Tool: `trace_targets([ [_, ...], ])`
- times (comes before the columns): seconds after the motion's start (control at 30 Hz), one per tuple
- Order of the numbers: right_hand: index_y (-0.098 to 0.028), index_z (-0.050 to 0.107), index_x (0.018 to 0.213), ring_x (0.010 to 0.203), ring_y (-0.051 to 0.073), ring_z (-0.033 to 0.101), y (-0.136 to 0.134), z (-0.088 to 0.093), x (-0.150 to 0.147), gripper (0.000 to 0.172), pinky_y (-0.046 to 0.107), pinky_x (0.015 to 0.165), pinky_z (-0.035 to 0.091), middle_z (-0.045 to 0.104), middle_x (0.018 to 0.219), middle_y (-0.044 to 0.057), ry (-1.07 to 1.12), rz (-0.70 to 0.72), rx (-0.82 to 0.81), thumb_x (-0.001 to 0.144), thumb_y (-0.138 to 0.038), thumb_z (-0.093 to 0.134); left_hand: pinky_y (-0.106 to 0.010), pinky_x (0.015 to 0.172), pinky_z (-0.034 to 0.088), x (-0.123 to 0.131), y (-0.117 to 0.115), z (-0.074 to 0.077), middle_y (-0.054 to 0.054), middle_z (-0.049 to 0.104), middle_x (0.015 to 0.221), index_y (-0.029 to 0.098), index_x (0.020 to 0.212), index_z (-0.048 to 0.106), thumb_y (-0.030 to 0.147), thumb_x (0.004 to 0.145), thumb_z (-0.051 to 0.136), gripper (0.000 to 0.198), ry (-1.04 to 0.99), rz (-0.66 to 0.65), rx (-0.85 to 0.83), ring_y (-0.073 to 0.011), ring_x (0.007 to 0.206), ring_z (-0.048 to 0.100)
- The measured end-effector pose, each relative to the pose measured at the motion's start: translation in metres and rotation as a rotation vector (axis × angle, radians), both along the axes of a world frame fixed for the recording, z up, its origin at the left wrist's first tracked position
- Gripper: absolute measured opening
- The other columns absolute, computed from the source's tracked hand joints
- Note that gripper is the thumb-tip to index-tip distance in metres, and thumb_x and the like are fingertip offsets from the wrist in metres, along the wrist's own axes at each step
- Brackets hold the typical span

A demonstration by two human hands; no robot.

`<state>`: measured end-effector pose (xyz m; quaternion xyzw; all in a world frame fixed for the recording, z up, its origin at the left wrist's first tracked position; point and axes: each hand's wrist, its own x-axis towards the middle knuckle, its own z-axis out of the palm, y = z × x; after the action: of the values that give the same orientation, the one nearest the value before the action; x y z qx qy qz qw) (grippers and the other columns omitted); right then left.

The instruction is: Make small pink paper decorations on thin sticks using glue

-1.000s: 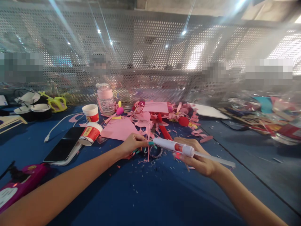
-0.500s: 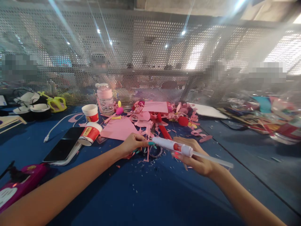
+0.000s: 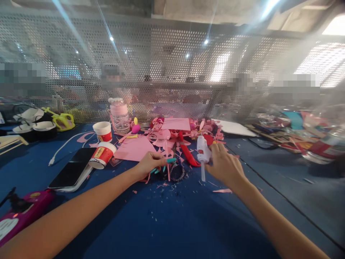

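My left hand (image 3: 151, 166), with long teal nails, is closed in a pinch around a thin pink strip (image 3: 168, 172) that stands nearly upright. Just right of those fingertips is a dark ring-shaped band (image 3: 180, 175), partly hidden behind the hand. My right hand (image 3: 225, 163) is closed on the side of a white hot glue gun (image 3: 202, 149). A translucent glue stick (image 3: 203, 173) pokes out of the gun's rear toward me. Between the hands lies a curved red piece (image 3: 189, 155). Small pink and white scraps dot the blue tabletop (image 3: 151, 219) underneath.
A pile of pink cutouts (image 3: 161, 135) and a pink sheet (image 3: 134, 148) spread behind the hands. On the left are paper cups (image 3: 102, 154), a phone (image 3: 72, 169), a clear bottle (image 3: 119, 117) and a magenta device (image 3: 27, 208). A perforated screen (image 3: 172, 72) stands behind.
The glue gun has swung away from my left fingertips, to the right and farther back, and its nozzle now points away from me. My left hand has stayed nearly in place.
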<state>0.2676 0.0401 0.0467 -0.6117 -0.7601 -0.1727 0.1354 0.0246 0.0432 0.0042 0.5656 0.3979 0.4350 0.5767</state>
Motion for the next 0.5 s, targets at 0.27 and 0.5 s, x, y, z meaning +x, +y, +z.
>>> trace_targets([
  [0.27,-0.006,0.049,0.091,0.095,0.034,0.048,0.000,-0.015,-0.005,0.026,0.039,0.069,0.040,0.050,0.097,0.019,-0.116,-0.172,-0.137,0.066,-0.010,0.045,-0.019,0.038,0.020,-0.001,0.002,0.004,0.005,0.044,0.041,0.011,0.057,0.062,0.040,0.060,0.070,0.031,-0.020,-0.013,0.079,-0.0029,0.037,0.035],
  [0.5,-0.016,0.052,0.091,0.091,0.022,0.048,-0.036,-0.010,-0.049,0.019,0.038,0.082,0.039,0.056,0.092,0.009,0.437,0.453,-0.078,0.085,-0.030,0.041,-0.018,0.039,0.023,0.002,-0.002,0.013,0.005,0.043,0.043,0.010,0.055,0.060,0.041,0.059,0.070,0.033,-0.066,-0.002,0.114,-0.0022,0.037,0.035],
])
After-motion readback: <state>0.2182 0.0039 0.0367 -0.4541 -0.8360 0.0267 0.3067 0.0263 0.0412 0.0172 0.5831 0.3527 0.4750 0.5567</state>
